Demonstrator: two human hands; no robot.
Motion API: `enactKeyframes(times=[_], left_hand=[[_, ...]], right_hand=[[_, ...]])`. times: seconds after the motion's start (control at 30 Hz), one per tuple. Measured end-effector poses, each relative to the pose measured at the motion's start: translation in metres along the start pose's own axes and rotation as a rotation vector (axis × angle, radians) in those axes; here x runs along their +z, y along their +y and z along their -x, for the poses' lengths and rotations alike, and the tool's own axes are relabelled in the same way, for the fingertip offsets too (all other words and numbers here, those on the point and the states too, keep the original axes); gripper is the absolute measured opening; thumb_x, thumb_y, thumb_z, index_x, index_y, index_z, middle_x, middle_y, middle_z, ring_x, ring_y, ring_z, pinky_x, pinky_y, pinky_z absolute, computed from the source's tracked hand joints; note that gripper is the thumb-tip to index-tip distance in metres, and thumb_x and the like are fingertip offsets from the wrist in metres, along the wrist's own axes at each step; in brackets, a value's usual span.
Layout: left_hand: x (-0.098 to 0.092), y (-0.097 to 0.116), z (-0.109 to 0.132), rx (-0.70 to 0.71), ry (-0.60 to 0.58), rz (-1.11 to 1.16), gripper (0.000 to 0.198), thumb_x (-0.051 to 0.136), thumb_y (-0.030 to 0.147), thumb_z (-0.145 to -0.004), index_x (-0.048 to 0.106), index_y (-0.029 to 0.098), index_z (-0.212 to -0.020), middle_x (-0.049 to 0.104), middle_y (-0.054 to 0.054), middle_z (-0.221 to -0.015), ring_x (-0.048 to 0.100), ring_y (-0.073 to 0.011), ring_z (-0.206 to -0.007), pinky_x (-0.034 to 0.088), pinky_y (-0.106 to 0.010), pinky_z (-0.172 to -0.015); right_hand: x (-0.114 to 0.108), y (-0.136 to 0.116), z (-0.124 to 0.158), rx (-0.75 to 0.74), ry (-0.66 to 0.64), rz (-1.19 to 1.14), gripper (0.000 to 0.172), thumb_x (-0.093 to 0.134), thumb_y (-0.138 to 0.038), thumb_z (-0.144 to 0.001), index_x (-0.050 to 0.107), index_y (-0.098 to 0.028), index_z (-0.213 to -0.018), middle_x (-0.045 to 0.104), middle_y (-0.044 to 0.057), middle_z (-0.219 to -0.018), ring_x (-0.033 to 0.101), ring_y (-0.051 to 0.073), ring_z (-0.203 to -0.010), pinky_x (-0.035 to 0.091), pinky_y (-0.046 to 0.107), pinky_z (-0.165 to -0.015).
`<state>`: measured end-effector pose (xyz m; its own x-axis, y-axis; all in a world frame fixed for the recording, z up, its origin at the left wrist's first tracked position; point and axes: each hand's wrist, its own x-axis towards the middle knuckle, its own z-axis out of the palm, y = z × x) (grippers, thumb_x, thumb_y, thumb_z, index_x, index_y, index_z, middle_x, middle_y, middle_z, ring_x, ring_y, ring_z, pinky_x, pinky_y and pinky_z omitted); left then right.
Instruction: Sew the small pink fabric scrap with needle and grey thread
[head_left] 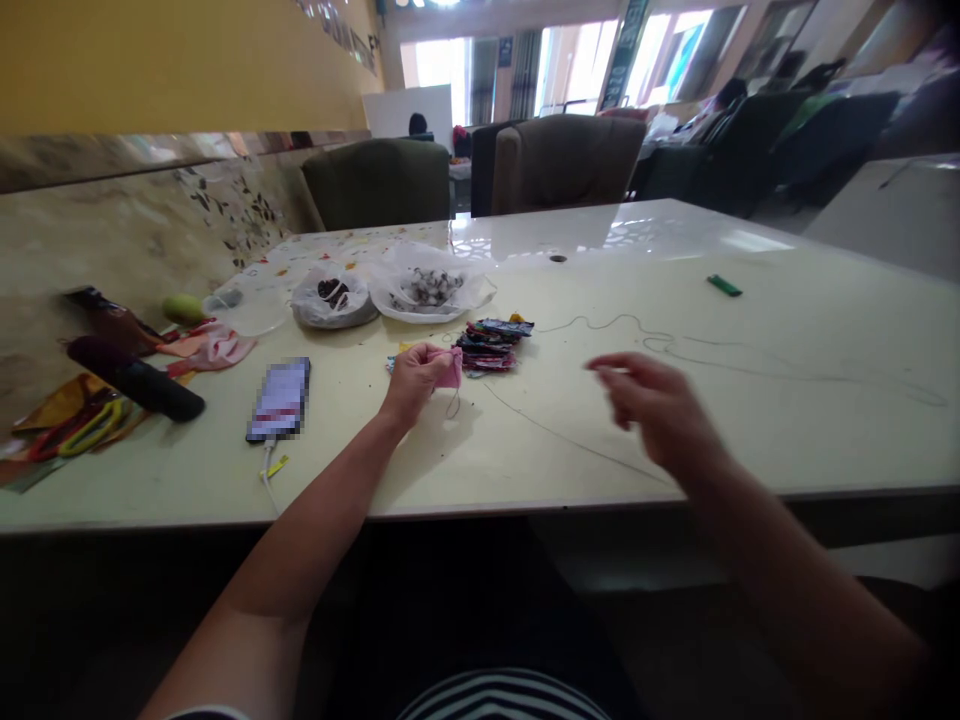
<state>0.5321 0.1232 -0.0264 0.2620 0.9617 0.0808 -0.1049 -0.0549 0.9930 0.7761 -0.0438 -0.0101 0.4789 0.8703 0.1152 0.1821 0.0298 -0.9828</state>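
Observation:
My left hand (415, 382) rests on the pale table (750, 400), fingers closed round a small pink piece of cloth (451, 369). A thin thread (555, 432) runs from that cloth across the table toward the right and loops near the far side. My right hand (651, 404) hovers above the table to the right, smeared by motion, its fingers pinched near the thread. Just behind the pink cloth lies a stack of colourful fabric pieces (491, 345).
Two plastic bags of small items (334, 297) (429, 288) sit behind the stack. A phone on a cable (280, 400), scissors (88, 428), a dark tube (135, 378) and cloth scraps lie at left. A green lighter (724, 286) lies far right. Armchairs stand behind the table.

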Motion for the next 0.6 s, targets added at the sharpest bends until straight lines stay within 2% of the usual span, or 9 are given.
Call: enactKeyframes(times=[0.1,0.17,0.2,0.27,0.37,0.43,0.5,0.57,0.6], left_hand=[[-0.003,-0.001,-0.002,-0.031,-0.028,0.003,0.030,0.083,0.039,-0.065,0.067,0.015,-0.073,0.061,0.001,-0.058,0.045,-0.0074,-0.046,0.026,-0.020,-0.041],[-0.005,-0.002,-0.003,-0.040,-0.043,0.018,0.033,0.084,0.042,-0.063,0.067,0.016,-0.073,0.059,0.002,-0.056,0.042,-0.0069,-0.044,0.023,-0.021,-0.041],[-0.006,-0.002,-0.003,-0.040,-0.048,0.028,0.034,0.085,0.042,-0.063,0.067,0.016,-0.072,0.058,0.002,-0.055,0.042,-0.0070,-0.044,0.024,-0.021,-0.041],[-0.007,-0.003,-0.005,-0.040,-0.050,0.044,0.034,0.085,0.043,-0.062,0.066,0.016,-0.071,0.057,0.002,-0.054,0.042,-0.0073,-0.044,0.023,-0.021,-0.041],[-0.007,-0.004,-0.007,-0.051,-0.032,0.056,0.033,0.084,0.042,-0.062,0.065,0.016,-0.071,0.057,0.002,-0.055,0.043,-0.0076,-0.044,0.021,-0.022,-0.039],[-0.007,-0.005,-0.007,-0.066,-0.020,0.070,0.031,0.083,0.040,-0.062,0.066,0.016,-0.072,0.058,0.002,-0.055,0.044,-0.0077,-0.045,0.022,-0.022,-0.040],[-0.005,-0.004,-0.006,-0.076,-0.015,0.090,0.030,0.084,0.038,-0.062,0.066,0.016,-0.071,0.058,0.002,-0.055,0.045,-0.0077,-0.046,0.025,-0.021,-0.042],[-0.003,-0.002,-0.004,-0.074,-0.031,0.111,0.030,0.086,0.036,-0.062,0.066,0.015,-0.070,0.059,0.001,-0.055,0.047,-0.0079,-0.048,0.031,-0.021,-0.045],[-0.002,-0.001,-0.003,-0.068,-0.044,0.120,0.031,0.087,0.036,-0.061,0.066,0.015,-0.069,0.060,0.001,-0.057,0.049,-0.0082,-0.050,0.034,-0.020,-0.046]], right_hand=[[0.076,0.000,-0.022,0.109,-0.301,-0.080,0.039,0.078,-0.042,-0.077,0.072,-0.016,-0.106,0.040,-0.007,-0.051,0.033,0.009,-0.044,0.026,0.023,-0.039],[0.108,-0.001,-0.030,0.209,-0.411,-0.157,0.040,0.080,-0.043,-0.075,0.071,-0.015,-0.101,0.036,-0.009,-0.050,0.028,0.007,-0.043,0.022,0.021,-0.038],[0.116,-0.002,-0.031,0.263,-0.467,-0.191,0.038,0.081,-0.043,-0.073,0.071,-0.014,-0.095,0.033,-0.010,-0.049,0.024,0.006,-0.043,0.020,0.021,-0.038],[0.115,-0.006,-0.029,0.353,-0.591,-0.269,0.033,0.082,-0.043,-0.071,0.066,-0.015,-0.079,0.027,-0.011,-0.047,0.018,0.004,-0.043,0.015,0.020,-0.039],[0.090,-0.015,-0.018,0.387,-0.711,-0.401,0.038,0.082,-0.042,-0.074,0.052,-0.019,-0.067,0.023,-0.011,-0.050,0.014,0.003,-0.045,0.011,0.019,-0.041],[0.073,-0.021,-0.011,0.358,-0.677,-0.446,0.040,0.081,-0.041,-0.077,0.047,-0.020,-0.067,0.023,-0.011,-0.052,0.015,0.003,-0.045,0.010,0.019,-0.042],[0.067,-0.023,-0.010,0.309,-0.562,-0.433,0.036,0.081,-0.039,-0.076,0.051,-0.019,-0.072,0.024,-0.011,-0.052,0.017,0.003,-0.045,0.012,0.019,-0.042],[0.076,-0.020,-0.013,0.266,-0.446,-0.391,0.031,0.083,-0.037,-0.073,0.061,-0.018,-0.085,0.028,-0.012,-0.051,0.020,0.004,-0.044,0.014,0.020,-0.041],[0.085,-0.016,-0.016,0.261,-0.425,-0.364,0.035,0.083,-0.036,-0.070,0.064,-0.017,-0.093,0.030,-0.012,-0.050,0.022,0.005,-0.044,0.015,0.020,-0.041]])
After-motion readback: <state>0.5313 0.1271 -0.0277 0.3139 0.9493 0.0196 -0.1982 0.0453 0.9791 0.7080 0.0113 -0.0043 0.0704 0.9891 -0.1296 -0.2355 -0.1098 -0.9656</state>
